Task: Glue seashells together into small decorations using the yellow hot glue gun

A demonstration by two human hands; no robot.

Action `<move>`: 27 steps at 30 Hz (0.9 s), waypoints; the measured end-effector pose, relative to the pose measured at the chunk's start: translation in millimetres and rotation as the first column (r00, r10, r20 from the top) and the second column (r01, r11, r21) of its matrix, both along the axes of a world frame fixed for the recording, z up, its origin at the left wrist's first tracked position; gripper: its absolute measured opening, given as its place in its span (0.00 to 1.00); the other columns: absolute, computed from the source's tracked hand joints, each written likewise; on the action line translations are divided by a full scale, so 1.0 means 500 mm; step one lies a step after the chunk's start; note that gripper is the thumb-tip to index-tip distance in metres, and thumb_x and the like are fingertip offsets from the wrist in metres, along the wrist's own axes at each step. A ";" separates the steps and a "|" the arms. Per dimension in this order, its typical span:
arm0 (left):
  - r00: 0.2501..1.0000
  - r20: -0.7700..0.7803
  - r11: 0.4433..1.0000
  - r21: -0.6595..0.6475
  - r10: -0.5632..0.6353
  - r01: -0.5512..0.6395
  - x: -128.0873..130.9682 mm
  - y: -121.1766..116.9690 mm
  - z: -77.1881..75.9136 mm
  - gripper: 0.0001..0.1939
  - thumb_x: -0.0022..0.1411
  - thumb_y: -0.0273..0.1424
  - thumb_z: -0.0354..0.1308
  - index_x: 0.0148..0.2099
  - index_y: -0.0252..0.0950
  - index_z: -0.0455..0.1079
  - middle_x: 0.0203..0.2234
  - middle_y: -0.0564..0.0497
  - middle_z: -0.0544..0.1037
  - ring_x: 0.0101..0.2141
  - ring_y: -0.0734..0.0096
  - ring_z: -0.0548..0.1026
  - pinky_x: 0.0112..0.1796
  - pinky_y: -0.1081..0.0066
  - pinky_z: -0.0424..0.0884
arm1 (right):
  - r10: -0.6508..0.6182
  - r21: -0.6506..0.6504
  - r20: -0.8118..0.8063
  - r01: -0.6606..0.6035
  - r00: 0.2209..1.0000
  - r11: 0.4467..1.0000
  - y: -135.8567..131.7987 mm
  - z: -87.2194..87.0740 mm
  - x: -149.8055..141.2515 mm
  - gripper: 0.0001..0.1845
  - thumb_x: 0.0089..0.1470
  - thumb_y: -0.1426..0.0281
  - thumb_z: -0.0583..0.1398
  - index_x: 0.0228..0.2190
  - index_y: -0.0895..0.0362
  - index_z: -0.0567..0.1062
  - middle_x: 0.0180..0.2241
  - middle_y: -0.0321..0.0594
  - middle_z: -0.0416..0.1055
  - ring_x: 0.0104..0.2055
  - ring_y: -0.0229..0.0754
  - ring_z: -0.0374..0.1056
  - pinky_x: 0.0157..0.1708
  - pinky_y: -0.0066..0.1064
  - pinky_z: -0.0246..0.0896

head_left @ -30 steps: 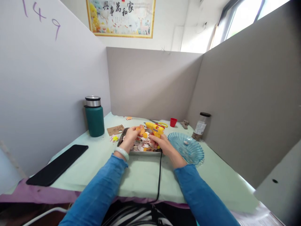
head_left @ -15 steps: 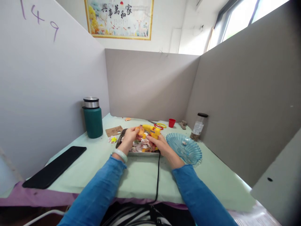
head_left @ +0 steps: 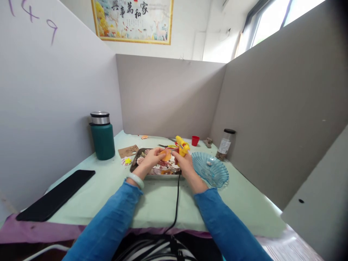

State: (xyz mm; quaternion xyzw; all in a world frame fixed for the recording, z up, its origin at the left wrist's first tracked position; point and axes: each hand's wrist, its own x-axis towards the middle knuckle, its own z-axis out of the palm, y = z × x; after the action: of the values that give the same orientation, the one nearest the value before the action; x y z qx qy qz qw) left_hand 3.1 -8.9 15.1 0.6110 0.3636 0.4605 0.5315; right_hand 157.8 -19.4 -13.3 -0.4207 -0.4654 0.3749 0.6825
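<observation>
My left hand (head_left: pixel 152 159), with a pale bangle on its wrist, pinches an orange shell (head_left: pixel 166 156). My right hand (head_left: pixel 185 163) is wrapped round a yellow glue gun (head_left: pixel 182 145), whose nozzle end now points up and away. A black cord (head_left: pixel 177 203) runs from the gun down over the table's front edge. The thumb of my right hand comes close to the orange shell; whether it touches I cannot tell. Both hands are above a metal tray (head_left: pixel 163 177) holding many shells, partly hidden by my hands.
A blue fluted plate (head_left: pixel 209 168) with a small item lies at right. Behind are a jar (head_left: pixel 225 145), a red cup (head_left: pixel 195 140) and scissors (head_left: pixel 170 146). At left stand a green bottle (head_left: pixel 102 137), a brown card (head_left: pixel 128 151), a yellow star-shaped piece (head_left: pixel 127 161) and a black mat (head_left: pixel 58 194).
The glue gun has swung from pointing left across the shell to pointing upward, away from it. My left hand still holds the shell. The whole view has shifted slightly.
</observation>
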 end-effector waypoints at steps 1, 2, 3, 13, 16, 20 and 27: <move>1.000 -0.002 1.000 -0.003 -0.016 0.016 -0.001 0.000 -0.001 0.17 0.51 0.36 0.70 0.37 0.33 0.69 0.26 0.52 0.76 0.22 0.71 0.77 0.26 0.73 0.73 | -0.006 0.002 -0.011 0.006 1.000 1.000 0.001 0.000 0.000 0.22 0.39 0.61 0.67 0.36 0.57 0.72 0.23 0.31 0.67 0.21 0.34 0.60 0.19 0.26 0.55; 0.999 -0.007 0.999 -0.007 -0.032 0.032 -0.001 0.001 -0.002 0.18 0.49 0.36 0.71 0.37 0.33 0.69 0.26 0.51 0.77 0.23 0.71 0.77 0.26 0.73 0.73 | -0.009 0.006 -0.022 0.009 1.000 1.000 0.001 0.000 -0.001 0.22 0.39 0.61 0.67 0.36 0.57 0.72 0.24 0.31 0.68 0.22 0.34 0.61 0.19 0.26 0.55; 0.999 -0.015 0.999 -0.011 -0.047 0.047 -0.002 0.002 -0.003 0.19 0.48 0.35 0.72 0.37 0.33 0.69 0.27 0.51 0.77 0.24 0.70 0.77 0.26 0.73 0.73 | -0.012 0.014 -0.029 0.012 1.000 1.000 0.001 0.000 -0.001 0.22 0.38 0.62 0.67 0.36 0.57 0.72 0.25 0.32 0.68 0.23 0.35 0.61 0.19 0.26 0.56; 0.997 0.002 0.996 0.029 0.081 -0.081 -0.006 0.007 -0.003 0.18 0.45 0.38 0.72 0.35 0.33 0.73 0.29 0.49 0.78 0.31 0.69 0.76 0.28 0.74 0.72 | -0.038 0.045 0.020 0.037 0.999 0.998 0.002 -0.003 -0.002 0.20 0.39 0.63 0.65 0.37 0.56 0.72 0.25 0.32 0.68 0.22 0.35 0.60 0.21 0.27 0.58; 0.992 0.017 0.991 0.032 0.129 -0.129 -0.006 0.004 0.000 0.18 0.43 0.39 0.72 0.32 0.33 0.72 0.26 0.51 0.77 0.28 0.70 0.75 0.27 0.74 0.71 | -0.028 0.064 0.041 0.025 0.999 0.998 0.003 -0.004 -0.003 0.21 0.40 0.63 0.65 0.37 0.57 0.72 0.25 0.32 0.68 0.23 0.35 0.60 0.21 0.28 0.58; 0.996 -0.002 0.996 0.031 0.089 -0.089 -0.005 0.001 0.003 0.20 0.41 0.37 0.73 0.34 0.32 0.74 0.27 0.49 0.78 0.29 0.70 0.75 0.28 0.74 0.70 | -0.019 0.082 0.047 0.015 0.999 0.996 0.006 -0.009 -0.002 0.21 0.41 0.62 0.66 0.38 0.57 0.72 0.26 0.32 0.68 0.23 0.35 0.60 0.21 0.27 0.58; 0.998 -0.009 0.995 0.083 0.057 -0.056 -0.006 0.012 -0.007 0.20 0.41 0.38 0.73 0.34 0.34 0.73 0.29 0.49 0.78 0.29 0.70 0.75 0.29 0.74 0.70 | 0.016 0.068 0.037 -0.019 0.999 0.998 -0.007 0.003 -0.004 0.20 0.40 0.62 0.66 0.37 0.57 0.72 0.23 0.31 0.67 0.21 0.34 0.58 0.22 0.28 0.59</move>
State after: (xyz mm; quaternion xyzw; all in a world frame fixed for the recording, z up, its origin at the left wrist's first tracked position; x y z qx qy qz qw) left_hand 0.4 -2.8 11.5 0.6245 0.3644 0.4866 0.4903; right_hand 156.0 -23.2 -11.6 -0.4000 -0.4941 0.3570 0.6844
